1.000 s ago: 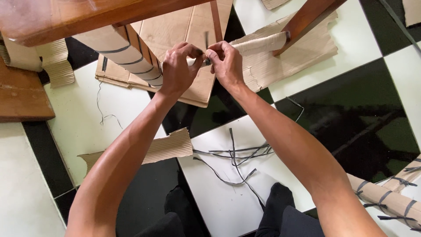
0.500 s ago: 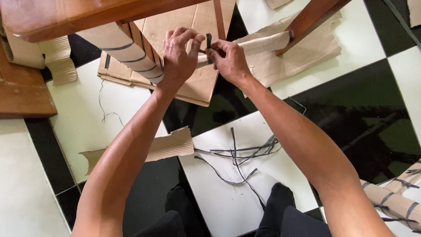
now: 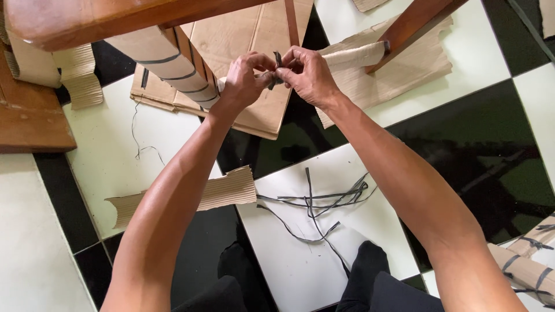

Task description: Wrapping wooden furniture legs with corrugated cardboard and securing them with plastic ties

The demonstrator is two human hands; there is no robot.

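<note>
My left hand [image 3: 245,81] and my right hand [image 3: 308,73] meet at the top centre, both pinching a thin black strap [image 3: 277,62] whose short end sticks up between the fingertips. The strap goes around a horizontal wooden rail wrapped in corrugated cardboard [image 3: 352,55]. To the left, a slanting chair leg [image 3: 165,60] is wrapped in cardboard and bound with several black straps.
Flat cardboard sheets [image 3: 254,34] lie under the chair on the black-and-white tiled floor [image 3: 474,133]. A torn corrugated piece [image 3: 222,193] and loose black straps [image 3: 315,202] lie near my dark socks [image 3: 364,271]. Another wrapped leg [image 3: 523,263] lies at right; a wooden seat [image 3: 69,20] is at top left.
Both hands have drawn closer together on the strap and shifted slightly right; the strap end now pokes up between tighter fingertips.
</note>
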